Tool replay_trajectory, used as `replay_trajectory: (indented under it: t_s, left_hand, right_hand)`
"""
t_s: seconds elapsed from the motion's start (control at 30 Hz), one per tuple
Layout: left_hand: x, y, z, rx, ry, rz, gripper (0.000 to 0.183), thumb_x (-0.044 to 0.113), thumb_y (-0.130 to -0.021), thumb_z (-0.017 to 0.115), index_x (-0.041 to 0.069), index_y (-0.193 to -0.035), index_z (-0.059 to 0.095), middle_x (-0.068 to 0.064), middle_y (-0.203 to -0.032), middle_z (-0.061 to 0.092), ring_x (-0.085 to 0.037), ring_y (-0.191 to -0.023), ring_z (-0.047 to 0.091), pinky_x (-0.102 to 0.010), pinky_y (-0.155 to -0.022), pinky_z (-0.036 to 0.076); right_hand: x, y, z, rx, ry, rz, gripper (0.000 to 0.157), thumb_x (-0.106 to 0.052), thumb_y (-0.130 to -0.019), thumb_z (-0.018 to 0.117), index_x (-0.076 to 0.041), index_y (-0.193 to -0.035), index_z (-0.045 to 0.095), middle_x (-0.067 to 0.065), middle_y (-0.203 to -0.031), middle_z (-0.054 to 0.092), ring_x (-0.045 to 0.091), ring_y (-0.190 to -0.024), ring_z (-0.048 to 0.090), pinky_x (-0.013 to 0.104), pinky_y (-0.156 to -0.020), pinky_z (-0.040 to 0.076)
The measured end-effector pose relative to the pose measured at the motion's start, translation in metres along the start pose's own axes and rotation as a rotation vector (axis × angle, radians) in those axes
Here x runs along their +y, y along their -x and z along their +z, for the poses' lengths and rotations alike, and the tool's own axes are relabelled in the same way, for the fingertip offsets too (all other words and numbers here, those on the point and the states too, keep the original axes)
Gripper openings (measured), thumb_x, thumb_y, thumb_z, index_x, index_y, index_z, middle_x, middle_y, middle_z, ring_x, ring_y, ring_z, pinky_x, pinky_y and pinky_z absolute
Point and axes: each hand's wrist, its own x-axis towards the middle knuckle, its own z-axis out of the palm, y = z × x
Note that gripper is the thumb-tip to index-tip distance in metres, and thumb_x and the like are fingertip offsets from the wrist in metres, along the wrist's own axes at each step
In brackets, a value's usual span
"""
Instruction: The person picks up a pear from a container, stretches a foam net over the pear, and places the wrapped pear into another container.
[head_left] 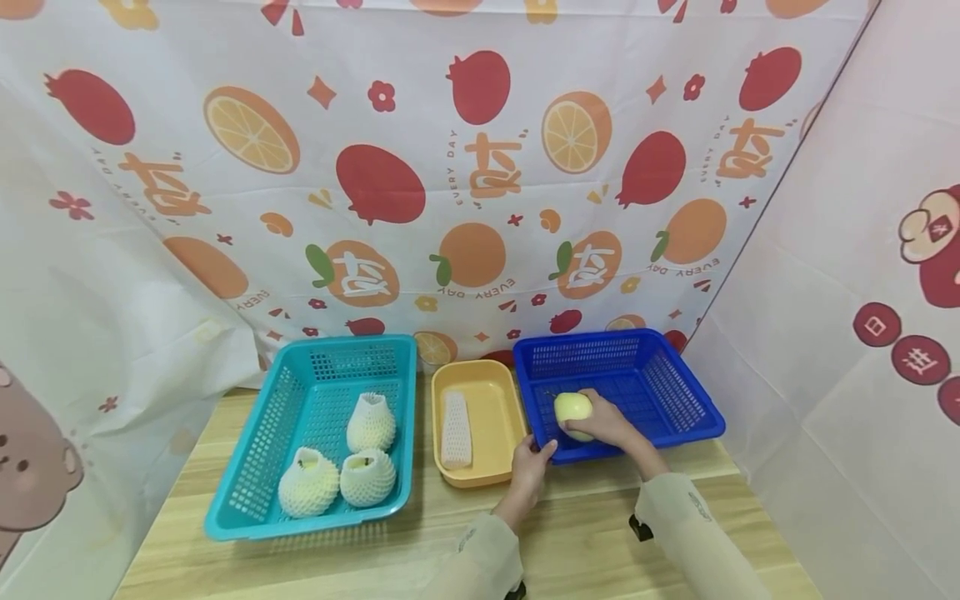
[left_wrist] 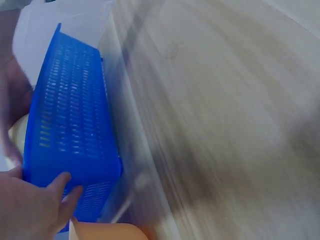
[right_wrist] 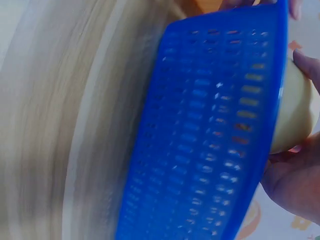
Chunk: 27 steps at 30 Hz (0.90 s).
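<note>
My right hand (head_left: 605, 419) holds a round yellow-green fruit (head_left: 573, 408) with a thin stem, over the front left part of the blue basket (head_left: 697, 432). In the right wrist view, thumb and fingers wrap the pale fruit (right_wrist: 292, 112) just past the basket's rim. My left hand (head_left: 528, 471) grips the basket's front left corner. The left wrist view shows fingers of the left hand (left_wrist: 35, 205) against the outer wall of the basket (left_wrist: 75, 100).
Left of the blue basket stands a yellow tray (head_left: 495, 417) with an empty white foam net sleeve (head_left: 455, 429). Farther left, a teal basket (head_left: 258, 450) holds three fruits (head_left: 309, 483) in foam nets. A printed cloth (head_left: 480, 192) hangs behind the wooden table (head_left: 420, 558).
</note>
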Motion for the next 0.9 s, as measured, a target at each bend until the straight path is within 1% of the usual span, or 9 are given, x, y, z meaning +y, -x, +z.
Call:
replay_trajectory:
  t_s: [0.13,0.2,0.27,0.3,0.37,0.43,0.57,0.73,0.9]
  left_hand:
    - [-0.008,0.002,-0.003,0.103,-0.096,0.116,0.048,0.016,-0.085,0.066,-0.018,-0.114,0.049,-0.029,-0.106,0.058,-0.031,-0.097,0.059,-0.034,-0.081,0.049]
    - [-0.008,0.003,-0.005,0.133,-0.089,0.151,0.047,0.017,-0.085,0.067,-0.017,-0.112,0.051,-0.028,-0.104,0.059,-0.031,-0.095,0.06,-0.034,-0.078,0.05]
    - [-0.004,0.004,-0.008,0.159,-0.073,0.175,0.043,0.017,-0.085,0.066,-0.016,-0.111,0.053,-0.026,-0.104,0.06,-0.03,-0.093,0.061,-0.032,-0.075,0.051]
    - [0.002,0.006,-0.01,0.16,-0.058,0.165,0.042,0.014,-0.086,0.065,-0.016,-0.112,0.052,-0.028,-0.107,0.058,-0.036,-0.096,0.059,-0.036,-0.076,0.051]
    - [0.013,0.01,-0.015,0.162,-0.024,0.184,0.037,0.008,-0.086,0.064,-0.016,-0.111,0.052,-0.028,-0.107,0.058,-0.037,-0.095,0.059,-0.036,-0.074,0.051]
    - [0.024,0.015,-0.021,0.124,0.011,0.201,0.036,0.006,-0.086,0.063,-0.017,-0.112,0.051,-0.029,-0.109,0.057,-0.038,-0.096,0.058,-0.036,-0.075,0.051]
    - [0.036,0.017,-0.033,-0.02,0.023,0.235,0.041,0.009,-0.087,0.062,-0.015,-0.119,0.049,-0.029,-0.118,0.051,-0.038,-0.104,0.054,-0.037,-0.082,0.049]
    - [0.029,0.016,-0.047,-0.172,-0.003,0.26,0.053,0.02,-0.089,0.061,-0.008,-0.13,0.042,-0.024,-0.131,0.044,-0.036,-0.115,0.046,-0.036,-0.091,0.043]
    - [0.025,0.025,-0.064,-0.257,0.003,0.239,0.058,0.018,-0.09,0.061,-0.007,-0.135,0.035,-0.024,-0.134,0.039,-0.037,-0.119,0.042,-0.035,-0.094,0.041]
  right_hand:
    - [-0.01,0.005,0.0,0.028,-0.028,0.003,0.077,-0.036,-0.069,0.078,0.003,-0.125,0.043,0.014,-0.1,0.058,0.023,-0.08,0.056,0.035,-0.063,0.047]
    - [-0.014,0.007,0.0,0.049,-0.031,-0.003,0.077,-0.036,-0.069,0.078,0.003,-0.126,0.043,0.014,-0.101,0.058,0.024,-0.081,0.056,0.036,-0.063,0.047]
    - [-0.019,0.009,-0.001,0.069,-0.025,-0.003,0.077,-0.037,-0.069,0.077,0.003,-0.126,0.043,0.015,-0.104,0.058,0.025,-0.083,0.056,0.036,-0.064,0.047]
    - [-0.022,0.011,-0.001,0.075,-0.026,0.002,0.078,-0.037,-0.07,0.077,0.003,-0.127,0.042,0.016,-0.105,0.057,0.025,-0.084,0.056,0.036,-0.064,0.047]
    - [-0.028,0.014,-0.001,0.09,-0.031,0.015,0.079,-0.039,-0.07,0.076,0.002,-0.129,0.042,0.016,-0.108,0.056,0.026,-0.086,0.055,0.036,-0.064,0.047]
    - [-0.037,0.019,-0.001,0.089,-0.067,0.031,0.079,-0.04,-0.071,0.076,0.0,-0.13,0.041,0.016,-0.11,0.055,0.026,-0.088,0.055,0.036,-0.065,0.048]
    - [-0.055,0.031,0.001,0.063,-0.192,0.036,0.077,-0.039,-0.072,0.076,-0.002,-0.131,0.041,0.014,-0.109,0.055,0.025,-0.089,0.056,0.036,-0.066,0.049]
    - [-0.069,0.044,0.011,0.032,-0.322,-0.003,0.069,-0.033,-0.075,0.076,-0.004,-0.129,0.044,0.011,-0.105,0.057,0.023,-0.087,0.057,0.036,-0.067,0.05]
    - [-0.081,0.06,0.026,-0.012,-0.422,-0.05,0.063,-0.026,-0.078,0.074,-0.002,-0.129,0.045,0.012,-0.106,0.056,0.023,-0.09,0.055,0.036,-0.068,0.05]
